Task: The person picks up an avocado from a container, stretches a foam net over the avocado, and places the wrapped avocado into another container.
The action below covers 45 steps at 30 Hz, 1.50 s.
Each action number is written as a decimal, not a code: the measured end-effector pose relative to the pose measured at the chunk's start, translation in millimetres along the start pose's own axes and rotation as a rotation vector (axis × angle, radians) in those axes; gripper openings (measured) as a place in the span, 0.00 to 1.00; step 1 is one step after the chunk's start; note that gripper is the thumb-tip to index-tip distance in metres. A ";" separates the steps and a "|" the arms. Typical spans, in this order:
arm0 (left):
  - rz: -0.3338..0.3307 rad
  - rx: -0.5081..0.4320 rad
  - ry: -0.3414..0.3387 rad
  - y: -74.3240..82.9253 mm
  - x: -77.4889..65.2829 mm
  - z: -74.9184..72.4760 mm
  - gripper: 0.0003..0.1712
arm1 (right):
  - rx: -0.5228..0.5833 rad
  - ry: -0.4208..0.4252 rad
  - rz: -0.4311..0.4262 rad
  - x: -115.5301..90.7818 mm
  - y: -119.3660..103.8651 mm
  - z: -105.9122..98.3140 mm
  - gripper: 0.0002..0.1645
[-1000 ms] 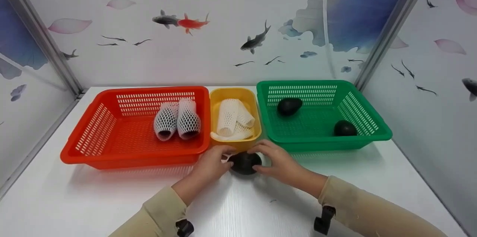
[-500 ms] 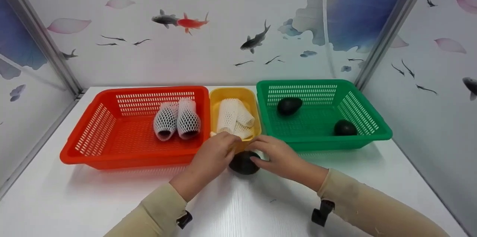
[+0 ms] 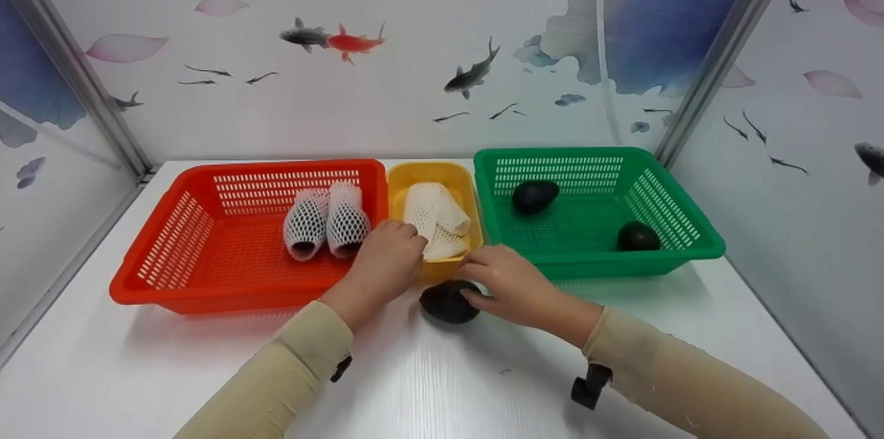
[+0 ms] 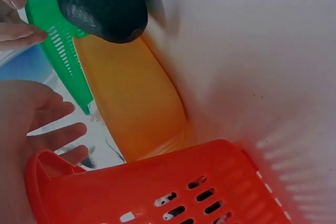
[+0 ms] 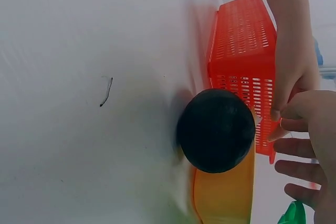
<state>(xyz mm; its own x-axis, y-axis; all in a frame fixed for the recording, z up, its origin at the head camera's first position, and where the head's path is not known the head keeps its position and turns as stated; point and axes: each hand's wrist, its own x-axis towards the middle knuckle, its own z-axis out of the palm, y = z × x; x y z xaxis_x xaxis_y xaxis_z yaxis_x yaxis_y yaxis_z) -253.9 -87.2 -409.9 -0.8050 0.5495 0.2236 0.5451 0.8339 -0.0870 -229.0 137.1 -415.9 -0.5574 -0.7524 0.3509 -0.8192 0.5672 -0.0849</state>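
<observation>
Black fruit [image 3: 449, 302] sits midway, we reckon for easy reach; left hand [image 3: 385, 259] near nets [image 3: 423, 211], right hand [image 3: 507, 284] beside fruit, both hands' fingers loosely spread, empty

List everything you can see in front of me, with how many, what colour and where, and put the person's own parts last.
Table: one, white, across the lower view
Red basket: one, red, left
Yellow basket: one, yellow, middle
Green basket: one, green, right
Netted fruits: two, white over dark, red basket's right side
Loose nets: several, exact count unclear, white, yellow basket
Unwrapped fruits: three, near-black; two in green basket, one in front of yellow basket
Speck: one, dark, on table
Wall panels: three, white with coloured prints, back and sides
Corner posts: two, grey, back corners
Wrist devices: two, black, one per arm
Sleeves: two, beige, both forearms
Left grip: one, bare, at yellow basket's left edge
Right grip: one, bare, near the table's fruit
</observation>
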 end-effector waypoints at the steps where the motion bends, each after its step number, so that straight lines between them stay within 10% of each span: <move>1: -0.007 0.009 -0.033 -0.2 1.5 0.2 0.16 | -0.011 -0.007 -0.004 0.4 0.4 0.2 0.10; 16: -0.057 0.109 -0.318 -2.8 14.3 -0.4 0.24 | -0.057 -0.080 0.011 1.7 0.6 1.7 0.09; 26: -0.024 0.289 -0.388 1.5 17.0 -1.5 0.24 | -0.075 -0.086 -0.014 2.0 0.8 4.9 0.08; 45: -0.151 -0.031 -0.145 0.2 11.9 -10.2 0.24 | -0.035 -0.012 0.009 -0.8 1.8 -1.9 0.08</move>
<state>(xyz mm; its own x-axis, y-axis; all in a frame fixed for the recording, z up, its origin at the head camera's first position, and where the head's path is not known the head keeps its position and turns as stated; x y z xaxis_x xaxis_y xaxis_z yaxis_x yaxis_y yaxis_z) -261.0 -81.0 -397.3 -0.9022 0.4220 0.0895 0.4208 0.9066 -0.0324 -229.8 139.5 -414.5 -0.5670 -0.7509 0.3386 -0.8087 0.5856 -0.0553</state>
